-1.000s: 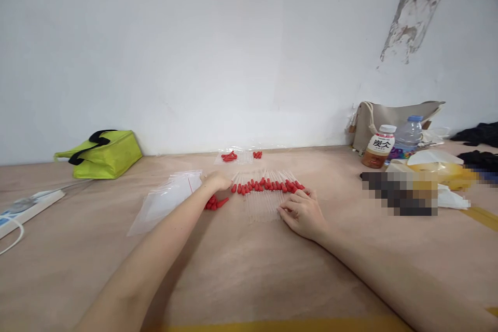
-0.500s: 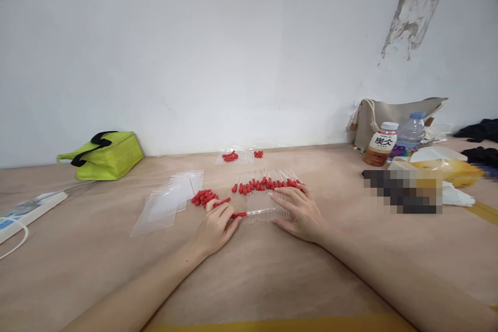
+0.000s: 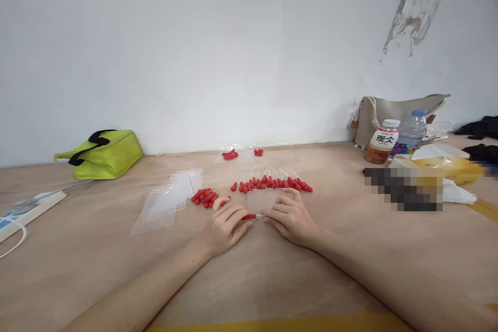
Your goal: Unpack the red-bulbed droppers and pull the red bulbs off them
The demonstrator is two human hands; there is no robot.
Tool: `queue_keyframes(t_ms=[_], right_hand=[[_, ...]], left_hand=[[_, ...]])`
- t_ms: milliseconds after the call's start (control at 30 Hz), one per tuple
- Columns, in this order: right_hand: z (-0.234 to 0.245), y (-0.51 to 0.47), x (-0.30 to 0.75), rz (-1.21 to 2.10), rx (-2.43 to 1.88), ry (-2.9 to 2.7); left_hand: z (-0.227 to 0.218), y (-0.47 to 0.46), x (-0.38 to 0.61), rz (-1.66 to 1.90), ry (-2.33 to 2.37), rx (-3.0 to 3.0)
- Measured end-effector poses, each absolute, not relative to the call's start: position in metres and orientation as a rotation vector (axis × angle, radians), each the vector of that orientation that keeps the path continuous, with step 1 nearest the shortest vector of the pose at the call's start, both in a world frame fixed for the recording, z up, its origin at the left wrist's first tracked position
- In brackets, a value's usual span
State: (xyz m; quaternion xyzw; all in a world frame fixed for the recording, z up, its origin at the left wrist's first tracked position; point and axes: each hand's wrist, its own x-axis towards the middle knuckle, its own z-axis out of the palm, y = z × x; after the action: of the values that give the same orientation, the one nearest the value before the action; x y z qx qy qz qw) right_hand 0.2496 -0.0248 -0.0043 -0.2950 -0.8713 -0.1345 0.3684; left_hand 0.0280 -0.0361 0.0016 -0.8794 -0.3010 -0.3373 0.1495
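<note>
My left hand (image 3: 224, 229) pinches a red rubber dropper bulb (image 3: 249, 217) between thumb and forefinger, and a second bulb tip shows by its other fingers. Opposite it, my right hand (image 3: 294, 220) closes its fingertips on a clear dropper tube (image 3: 260, 216), whose end meets the bulb's open end; how deep it sits I cannot tell. Just behind lie several loose clear tubes (image 3: 262, 200) side by side. A row of droppers with red bulbs (image 3: 272, 182) stretches beyond them, bulbs toward me. Beside my left hand is a pile of loose red bulbs (image 3: 204, 197).
Clear plastic bags (image 3: 163, 210) lie on the left, with a green bag (image 3: 109, 155) and a power strip (image 3: 31, 212) farther out. Bagged red-bulb droppers (image 3: 239, 155) rest by the wall. Drink bottles (image 3: 383, 142) and a beige bag (image 3: 400, 109) stand at right.
My hands have come closer together, the left moving right with the bulb. My right fingers have closed in near the tube's end and uncovered the right end of the dropper row.
</note>
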Motion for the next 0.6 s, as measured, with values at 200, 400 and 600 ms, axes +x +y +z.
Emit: queue_keyframes(t_ms=[200,400,600], right_hand=[[-0.0066,-0.0257,0.2515,-0.353,-0.654,-2.236],[-0.0097,-0.0251,0.2538,-0.37,-0.651,-2.273],[-0.0066,-0.0302,0.2537,-0.344,-0.649,-2.259]], left_hand=[[0.0068,-0.0374,0.0326,-0.922,-0.806,-2.516],[0.0104,-0.0432,0.0335,-0.867,-0.808,-2.505],[0.0102,-0.0446,0.0329,-0.833,-0.791,-2.515]])
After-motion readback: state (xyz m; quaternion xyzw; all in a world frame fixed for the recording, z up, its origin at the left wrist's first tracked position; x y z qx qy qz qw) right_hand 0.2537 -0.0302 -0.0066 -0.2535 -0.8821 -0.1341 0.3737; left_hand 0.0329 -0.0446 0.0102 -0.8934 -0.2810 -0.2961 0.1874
